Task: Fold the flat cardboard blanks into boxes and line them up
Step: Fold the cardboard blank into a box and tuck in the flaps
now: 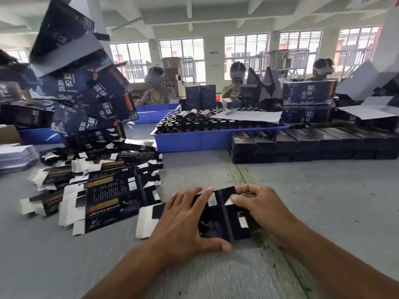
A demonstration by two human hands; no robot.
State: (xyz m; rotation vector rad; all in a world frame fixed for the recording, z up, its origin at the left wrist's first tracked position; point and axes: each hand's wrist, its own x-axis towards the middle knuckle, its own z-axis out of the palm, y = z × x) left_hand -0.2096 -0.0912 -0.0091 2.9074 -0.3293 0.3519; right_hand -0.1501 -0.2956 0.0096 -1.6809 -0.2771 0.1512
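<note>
Both hands on one flat blank (218, 221), near table (313, 190) edge.

Left hand (183, 221) lies on the blank, fingers straight and spread, thumb hooked along its near edge. Right hand (259, 206) pinches the blank's right flap between thumb and curled fingers. Just left: a loose heap of flat blanks (97, 186). Behind the heap, a leaning tower of big printed boxes (90, 93). Blue tray (205, 141) mid-table, packed with upright dark bottles (194, 124); a few lie on top, a grey sheet (248, 116) over part. Right of the tray, a row of folded boxes (302, 145), touching side by side. Second blue tray (155, 112) farther back; contents hidden. Three people sit across the table.
</note>
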